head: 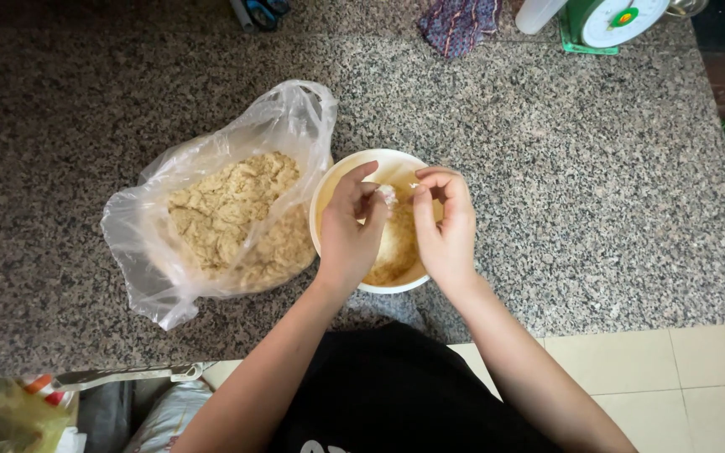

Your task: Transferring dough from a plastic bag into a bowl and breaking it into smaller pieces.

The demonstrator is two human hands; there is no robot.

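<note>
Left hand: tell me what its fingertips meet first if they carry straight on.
The left hand points up and right, pinching a small white lump. Beyond that, probably the right hand's fingertips, over the white bowl; depth is unclear.

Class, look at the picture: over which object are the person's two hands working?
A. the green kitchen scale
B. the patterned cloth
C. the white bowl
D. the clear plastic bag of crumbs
C: both the left hand and the right hand are above the white bowl, with the plastic bag lying beside it.
</note>
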